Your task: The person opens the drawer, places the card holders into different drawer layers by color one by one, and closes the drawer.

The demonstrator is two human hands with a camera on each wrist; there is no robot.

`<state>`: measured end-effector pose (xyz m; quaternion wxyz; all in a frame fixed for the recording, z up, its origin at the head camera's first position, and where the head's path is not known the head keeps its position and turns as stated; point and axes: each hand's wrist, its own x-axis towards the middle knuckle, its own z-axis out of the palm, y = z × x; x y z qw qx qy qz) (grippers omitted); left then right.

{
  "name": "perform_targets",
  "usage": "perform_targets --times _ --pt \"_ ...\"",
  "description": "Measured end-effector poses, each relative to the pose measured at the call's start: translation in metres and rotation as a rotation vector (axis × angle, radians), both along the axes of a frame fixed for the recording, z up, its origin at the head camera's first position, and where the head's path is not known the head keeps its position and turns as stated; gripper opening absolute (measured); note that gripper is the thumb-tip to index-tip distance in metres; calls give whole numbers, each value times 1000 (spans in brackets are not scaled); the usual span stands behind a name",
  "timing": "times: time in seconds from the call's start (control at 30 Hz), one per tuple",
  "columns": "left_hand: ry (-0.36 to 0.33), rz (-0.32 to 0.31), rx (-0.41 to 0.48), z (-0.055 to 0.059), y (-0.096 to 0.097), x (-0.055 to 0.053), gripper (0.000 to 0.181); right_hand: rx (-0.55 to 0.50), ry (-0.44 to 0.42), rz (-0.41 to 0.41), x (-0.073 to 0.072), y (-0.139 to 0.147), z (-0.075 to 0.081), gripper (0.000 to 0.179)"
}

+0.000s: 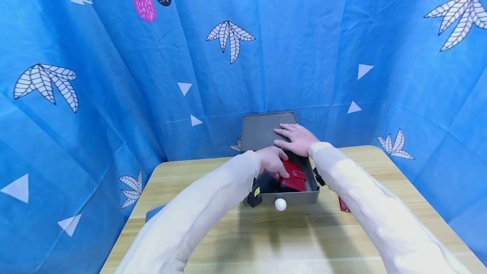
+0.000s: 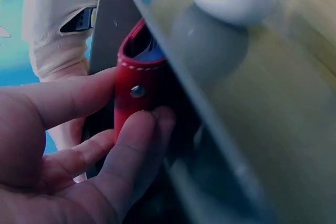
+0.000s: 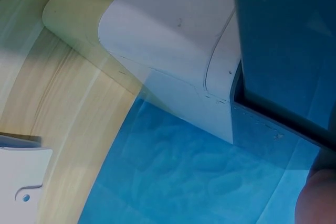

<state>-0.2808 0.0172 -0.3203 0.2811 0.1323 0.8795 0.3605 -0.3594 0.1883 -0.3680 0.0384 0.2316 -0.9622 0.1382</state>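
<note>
A grey box [image 1: 296,199] stands at the back of the table, its lid [image 1: 262,132] raised against the curtain. In it is a red leather wallet [image 1: 294,176] with a strap. My left hand [image 1: 272,162] pinches the wallet's edge between thumb and fingers. In the left wrist view, the red wallet [image 2: 140,85] shows white stitching, a metal snap and something bluish inside. With its fingers spread, my right hand [image 1: 296,138] rests at the raised lid. Only a small part of the right hand [image 3: 317,200] appears in the right wrist view.
A white round thing [image 1: 280,204] sits at the box's front. Right of the box lies a dark red item [image 1: 343,204], partly behind my right sleeve. A blue item [image 1: 153,212] shows beside my left sleeve. Blue curtain [image 1: 304,62] surrounds the table [image 1: 281,240].
</note>
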Motion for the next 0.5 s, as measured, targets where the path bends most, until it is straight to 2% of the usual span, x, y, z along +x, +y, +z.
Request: perform_targets --times 0.13,0.5 --pt "-1 -7 -35 1 3 0 56 -5 0 -2 0 1 -1 68" --pt "26 6 -85 -6 9 0 56 -3 13 9 -2 2 -3 69"
